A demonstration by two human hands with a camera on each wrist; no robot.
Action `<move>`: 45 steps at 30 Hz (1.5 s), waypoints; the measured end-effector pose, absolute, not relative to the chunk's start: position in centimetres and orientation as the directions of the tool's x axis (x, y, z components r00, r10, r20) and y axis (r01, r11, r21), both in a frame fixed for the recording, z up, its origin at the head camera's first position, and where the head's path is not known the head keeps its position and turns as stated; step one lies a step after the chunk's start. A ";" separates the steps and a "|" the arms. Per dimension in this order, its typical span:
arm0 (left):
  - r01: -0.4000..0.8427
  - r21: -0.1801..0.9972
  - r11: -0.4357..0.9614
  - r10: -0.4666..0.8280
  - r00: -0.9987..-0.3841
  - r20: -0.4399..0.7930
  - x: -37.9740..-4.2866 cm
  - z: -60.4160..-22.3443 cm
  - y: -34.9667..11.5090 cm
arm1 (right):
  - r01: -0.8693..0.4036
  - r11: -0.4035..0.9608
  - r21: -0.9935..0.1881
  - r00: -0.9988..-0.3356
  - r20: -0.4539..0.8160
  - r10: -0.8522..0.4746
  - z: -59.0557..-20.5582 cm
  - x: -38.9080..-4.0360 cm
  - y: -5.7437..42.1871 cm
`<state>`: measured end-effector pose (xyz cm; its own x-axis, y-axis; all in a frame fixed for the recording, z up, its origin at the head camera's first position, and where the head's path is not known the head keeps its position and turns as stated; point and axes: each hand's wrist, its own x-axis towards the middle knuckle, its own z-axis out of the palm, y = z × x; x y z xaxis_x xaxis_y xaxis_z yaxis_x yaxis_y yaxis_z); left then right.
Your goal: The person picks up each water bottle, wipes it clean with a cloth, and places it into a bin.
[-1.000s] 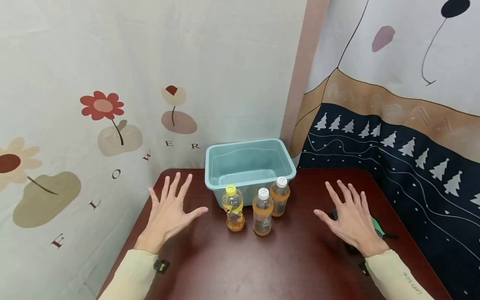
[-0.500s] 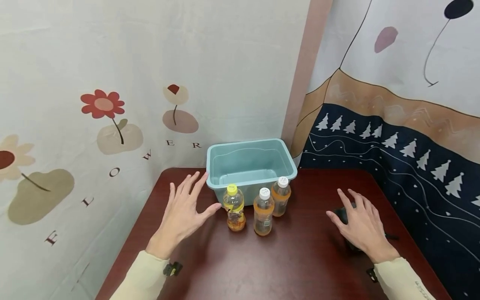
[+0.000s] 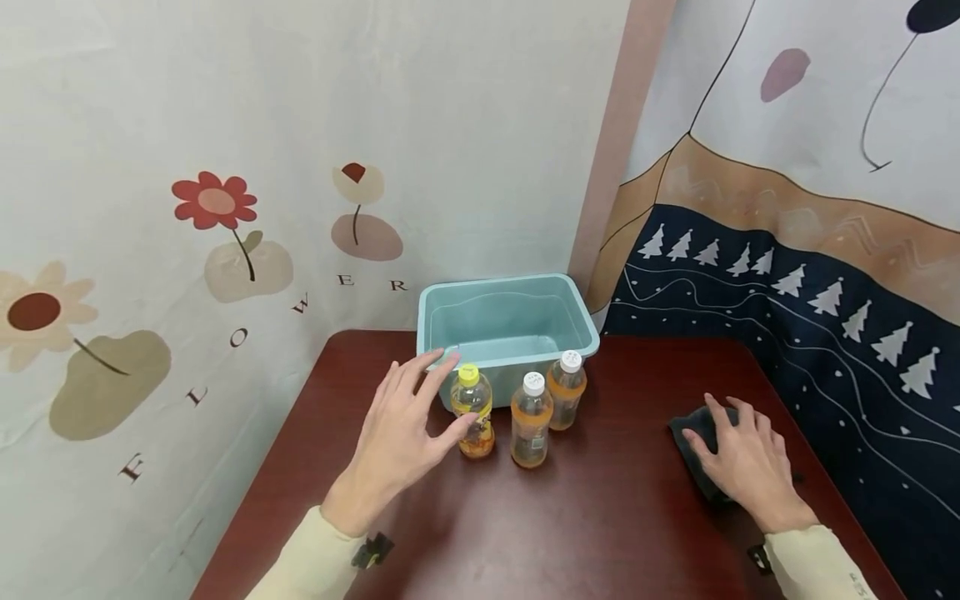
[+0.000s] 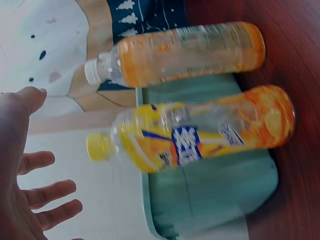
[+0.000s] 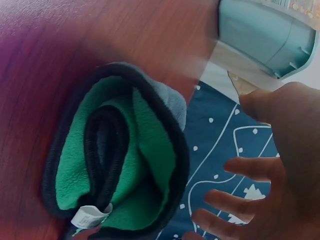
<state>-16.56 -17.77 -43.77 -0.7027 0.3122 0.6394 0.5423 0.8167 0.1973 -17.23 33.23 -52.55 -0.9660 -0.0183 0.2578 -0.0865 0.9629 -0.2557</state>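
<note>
My left hand (image 3: 401,429) reaches beside the yellow-capped bottle (image 3: 472,408), thumb and fingers spread around its near side in the head view. In the left wrist view the fingers (image 4: 52,195) stay apart from that bottle's yellow cap (image 4: 100,146). A white-capped bottle (image 3: 531,425) stands to its right, and a second white-capped bottle (image 3: 566,392) is just behind. My right hand (image 3: 746,462) hovers over a folded cloth (image 3: 693,442), dark on top. The right wrist view shows the cloth's green inside (image 5: 135,165) with dark edging, the fingers (image 5: 225,200) apart from it.
A light blue plastic bin (image 3: 510,362) stands behind the bottles, near the back edge of the dark red table (image 3: 570,525). Printed curtains (image 3: 487,125) hang close behind the table and along its right side.
My left hand has moved right to the yellow-capped bottle, its fingers drawing closer together. The right hand has shifted right and lower over the cloth. Bottles and bin keep their places.
</note>
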 end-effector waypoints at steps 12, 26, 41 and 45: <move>0.613 0.147 0.776 0.371 -0.633 0.680 -16.2 -43.4 -14.3 | -0.037 0.961 -0.275 -0.986 0.166 0.010 -53.1 -17.7 34.0; 0.695 0.190 0.694 0.439 -0.617 0.653 -16.4 -44.0 -10.8 | 0.087 0.957 -0.275 -0.996 -0.016 0.086 -53.9 -18.7 34.7; 0.699 0.264 0.664 0.426 -0.645 0.635 -17.6 -44.6 -8.8 | 0.078 0.958 -0.275 -0.997 -0.041 0.070 -54.3 -19.5 34.3; 0.690 0.268 0.672 0.421 -0.654 0.628 -18.0 -44.7 -8.5 | 0.010 0.949 -0.314 -0.998 0.052 0.027 -54.3 -19.5 34.1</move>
